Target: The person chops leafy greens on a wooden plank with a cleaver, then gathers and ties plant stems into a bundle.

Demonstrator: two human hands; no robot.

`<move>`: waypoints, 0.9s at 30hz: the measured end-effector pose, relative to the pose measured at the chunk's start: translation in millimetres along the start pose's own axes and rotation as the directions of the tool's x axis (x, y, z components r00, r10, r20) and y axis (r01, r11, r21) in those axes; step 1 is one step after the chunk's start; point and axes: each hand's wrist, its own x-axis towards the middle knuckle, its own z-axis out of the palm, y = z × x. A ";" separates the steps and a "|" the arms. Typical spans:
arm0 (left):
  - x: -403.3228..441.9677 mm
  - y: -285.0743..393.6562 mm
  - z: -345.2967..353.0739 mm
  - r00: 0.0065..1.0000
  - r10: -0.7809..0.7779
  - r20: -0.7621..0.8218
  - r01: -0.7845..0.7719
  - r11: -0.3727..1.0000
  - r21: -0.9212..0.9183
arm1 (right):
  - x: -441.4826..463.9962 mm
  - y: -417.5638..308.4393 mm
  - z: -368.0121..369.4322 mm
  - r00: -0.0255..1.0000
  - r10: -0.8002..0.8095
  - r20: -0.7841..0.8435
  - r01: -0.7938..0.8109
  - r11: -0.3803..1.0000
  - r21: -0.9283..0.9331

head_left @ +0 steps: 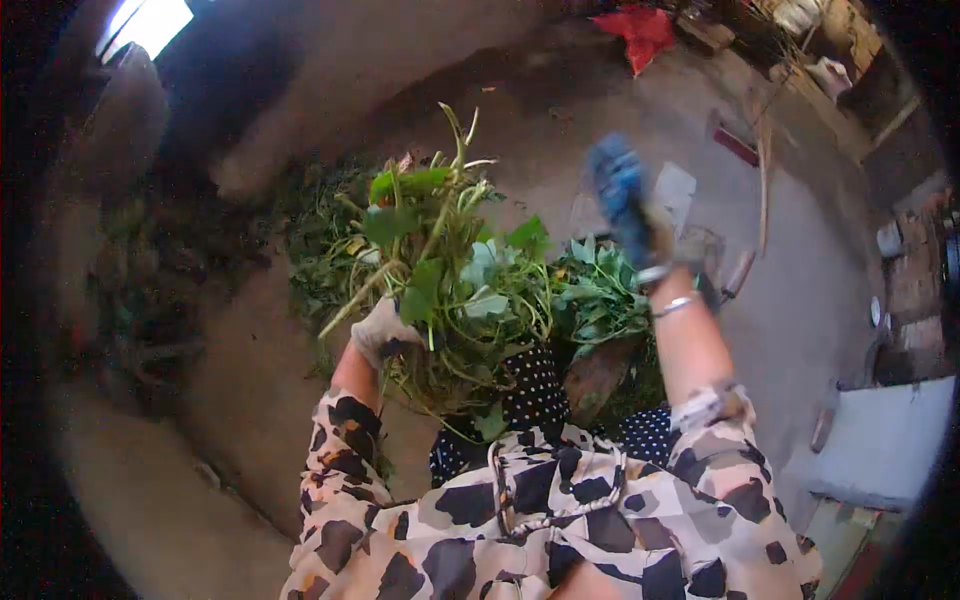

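Observation:
My left hand point(385, 332), in a pale glove with dark patches, is closed around a thick bunch of leafy green vines point(430, 265). The stems stick up above the fist, and leaves hang down over my dotted trousers. My right hand point(632, 205), in a blue glove, is raised to the right of the bunch and apart from it. Motion smears its fingers, so whether it holds anything is unclear. Below it, more green leaves point(600, 290) lie in front of my knees, beside a brownish wooden-looking piece point(598, 380) between my legs.
A heap of greenery point(325, 225) lies on the floor to the left. At the far end is a red piece point(640, 35). A long stick point(764, 190) and a dark red object point(736, 146) lie to the right, with a white box-like surface point(880, 440) nearer.

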 end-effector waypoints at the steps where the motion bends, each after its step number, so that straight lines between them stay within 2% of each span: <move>1: -5.4 -6.1 -7.6 1.000 -0.001 0.019 0.000 1.000 0.003 | -2.8 36.0 -24.9 0.960 -0.094 -0.263 -0.076 0.817 -0.571; 2: -6.3 6.7 -15.5 0.993 0.095 0.071 -0.101 0.990 0.096 | 4.4 53.9 -12.0 0.895 0.004 -0.446 -0.315 0.712 -0.628; 3: -6.5 15.7 -20.0 0.975 0.186 0.125 -0.206 0.962 0.181 | 7.4 78.2 -66.5 0.959 0.017 -0.282 -0.244 0.553 -0.796; 4: -6.4 11.4 -18.3 0.963 0.236 0.132 -0.259 0.945 0.200 | -2.5 87.4 -51.7 0.938 0.129 -0.322 -0.287 0.811 -0.511; 5: -6.1 6.0 -15.8 0.958 0.260 0.117 -0.279 0.941 0.193 | -4.9 107.9 -99.4 0.962 0.175 -0.211 -0.269 0.752 -0.602; 6: -5.0 -1.6 -13.3 0.956 0.276 0.103 -0.291 0.939 0.186 | -10.2 108.6 -65.1 0.989 0.135 -0.054 -0.138 0.753 -0.643; 7: -5.2 -10.5 -10.7 0.953 0.289 0.087 -0.300 0.936 0.182 | -14.0 106.8 -46.2 0.990 0.131 -0.054 -0.135 0.754 -0.643; 9: -5.2 -23.9 -9.0 0.949 0.309 0.064 -0.315 0.931 0.182 | -22.0 110.6 -21.6 0.987 0.163 -0.004 -0.062 0.352 -0.934; 10: -5.3 -29.5 -9.2 0.946 0.320 0.057 -0.325 0.928 0.183 | -24.8 114.8 -8.1 0.986 0.167 -0.017 -0.076 0.356 -0.931; 11: -5.1 -29.4 -10.3 0.942 0.332 0.052 -0.336 0.923 0.188 | -25.2 116.6 4.2 0.956 0.251 -0.155 -0.175 0.060 -0.983; 12: -7.9 -12.6 -10.5 0.942 0.330 0.054 -0.334 0.924 0.186 | -23.9 117.0 10.4 0.908 0.288 -0.304 -0.236 -0.247 -0.940; 13: -11.5 4.5 -11.8 0.894 0.441 0.074 -0.443 0.850 0.286 | -24.3 116.1 2.6 0.907 0.289 -0.305 -0.238 -0.246 -0.940; 14: -13.6 12.8 -10.0 0.832 0.544 0.105 -0.539 0.751 0.380 | -28.5 115.5 -14.2 0.882 0.134 -0.452 -0.459 0.025 -0.888; 15: -13.8 5.8 -7.8 0.836 0.540 0.101 -0.534 0.755 0.380 | -30.0 114.2 -22.2 0.789 0.031 -0.613 -0.589 0.322 -0.742; 16: -15.0 -5.0 -5.8 0.676 0.706 0.212 -0.639 0.418 0.646 | -29.2 114.2 -29.8 0.790 0.043 -0.611 -0.590 0.322 -0.741; 17: -16.3 -15.6 -6.4 0.503 0.773 0.387 -0.606 -0.004 0.795 | -22.4 112.9 -29.3 0.893 0.021 -0.450 -0.262 0.837 -0.481; 18: -8.7 -29.4 -4.6 0.509 0.771 0.382 -0.594 -0.006 0.804 | -14.4 112.5 -26.2 0.941 -0.108 -0.321 0.126 0.991 0.034; 19: 6.3 -48.1 4.9 0.749 0.650 0.130 -0.526 0.464 0.712 | -11.4 116.3 -25.0 0.945 -0.097 -0.311 0.114 0.993 0.037; 20: 19.0 -54.5 15.5 0.920 0.388 -0.050 -0.323 0.826 0.463 | -10.6 120.3 -23.2 0.993 0.008 -0.117 0.030 0.947 0.319; 21: 6.5 8.7 20.0 0.977 0.201 -0.074 -0.160 0.914 0.374 | -10.2 125.0 -19.3 0.993 0.062 0.102 -0.109 0.825 0.555; 22: -7.4 73.2 25.2 0.995 -0.001 -0.097 0.028 0.960 0.280 | -10.5 131.7 23.0 0.912 0.167 -0.375 -0.034 0.941 0.337; 23: -20.4 137.4 30.2 0.974 -0.195 -0.114 0.214 0.957 0.194 | -12.4 128.1 44.5 0.908 0.191 -0.372 -0.062 0.941 0.332; 24: -5.3 113.2 44.0 0.990 -0.129 -0.056 0.112 0.965 -0.239 | -14.5 120.0 61.6 0.905 0.191 -0.380 -0.126 0.974 0.188; 25: 8.8 86.1 55.4 0.999 -0.040 -0.029 0.013 0.780 -0.626 | -16.7 113.5 71.4 0.902 0.189 -0.388 -0.186 0.981 0.048; 26: -7.9 121.7 41.5 0.981 -0.193 0.029 0.187 0.972 0.140 | -20.3 111.8 76.0 0.895 0.189 -0.403 -0.243 0.966 -0.086; 27: -9.8 113.8 45.7 0.979 -0.203 0.025 0.199 0.973 0.117 | -18.3 115.6 76.1 0.888 0.213 -0.408 -0.267 0.960 -0.082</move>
